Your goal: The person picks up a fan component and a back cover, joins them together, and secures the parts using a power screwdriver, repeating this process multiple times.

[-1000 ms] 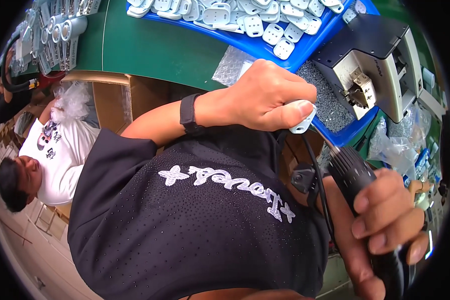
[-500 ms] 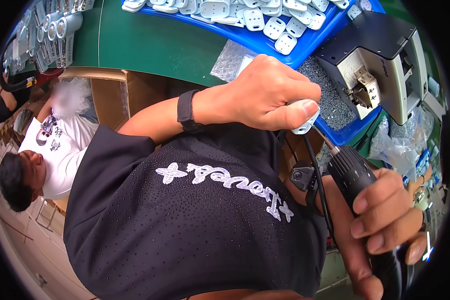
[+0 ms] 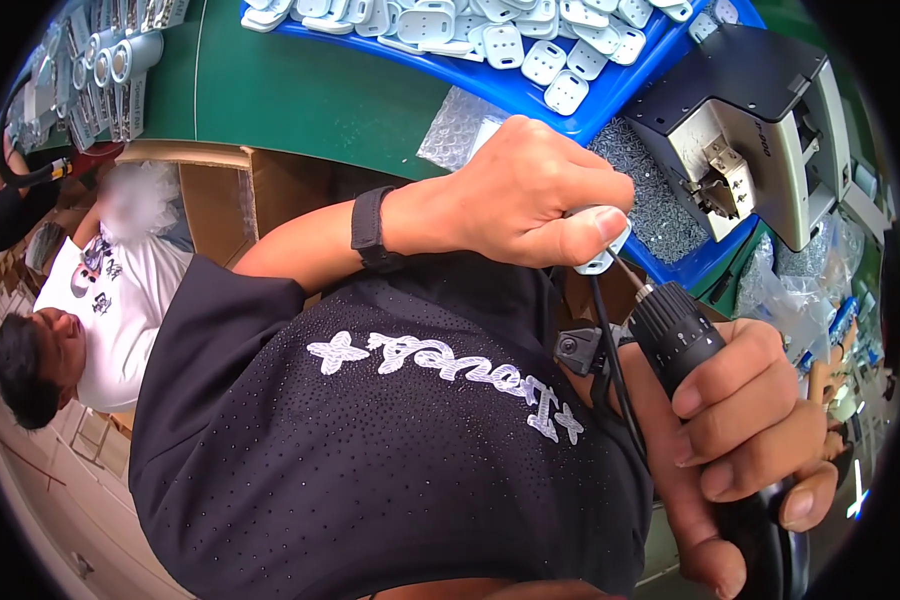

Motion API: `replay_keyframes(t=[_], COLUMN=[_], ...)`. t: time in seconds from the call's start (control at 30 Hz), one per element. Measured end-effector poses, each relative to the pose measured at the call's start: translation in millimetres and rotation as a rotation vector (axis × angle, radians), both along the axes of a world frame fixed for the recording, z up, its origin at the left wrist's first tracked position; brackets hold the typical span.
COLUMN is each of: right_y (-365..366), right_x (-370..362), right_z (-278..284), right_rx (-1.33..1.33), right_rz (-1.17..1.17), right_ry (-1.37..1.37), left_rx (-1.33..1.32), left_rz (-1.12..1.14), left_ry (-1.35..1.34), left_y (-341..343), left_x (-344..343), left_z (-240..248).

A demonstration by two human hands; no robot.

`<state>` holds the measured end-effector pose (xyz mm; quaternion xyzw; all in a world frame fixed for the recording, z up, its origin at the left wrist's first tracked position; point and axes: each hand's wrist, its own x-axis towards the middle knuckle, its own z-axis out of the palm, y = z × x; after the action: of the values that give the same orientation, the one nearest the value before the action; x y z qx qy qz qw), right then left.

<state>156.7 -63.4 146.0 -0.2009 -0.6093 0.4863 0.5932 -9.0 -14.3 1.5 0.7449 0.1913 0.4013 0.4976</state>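
Observation:
My left hand (image 3: 535,195), with a black band at the wrist, is closed around a small white plastic plate (image 3: 600,262). Only the plate's lower edge shows below the thumb; the fingers hide the rest. My right hand (image 3: 755,415) wraps round a black electric screwdriver (image 3: 675,335), held tilted with its bit up and to the left. The bit's tip meets the plate's edge near my left thumb, and I cannot tell whether a screw is on it. A black cable (image 3: 610,345) hangs below the plate.
Beyond my hands a blue tray (image 3: 580,125) holds many white plates. Loose screws (image 3: 665,220) fill a blue bin beside a black and silver screw feeder (image 3: 735,85). Bubble wrap (image 3: 455,130) lies on the green table (image 3: 270,90). An open cardboard box (image 3: 215,215) and a person in white (image 3: 120,320) are at left.
Both hands, the plate and the screwdriver have shifted slightly left and down in the picture. The screwdriver has turned a little in my grip, and the bit stays at the plate.

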Motion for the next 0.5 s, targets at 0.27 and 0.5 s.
replay_keyframes(t=[0.27, 0.5], right_y=[-8, 15], right_x=[-19, 38], right_z=[-9, -24], right_rx=[-0.027, -0.064], right_rz=[-0.279, -0.677], right_ry=[0.121, 0.114], left_rx=[-0.017, -0.001], left_rz=[0.008, -0.031], left_ry=[0.032, 0.142], left_y=[1, -1], left_x=[2, 7], left_z=[-3, 0])
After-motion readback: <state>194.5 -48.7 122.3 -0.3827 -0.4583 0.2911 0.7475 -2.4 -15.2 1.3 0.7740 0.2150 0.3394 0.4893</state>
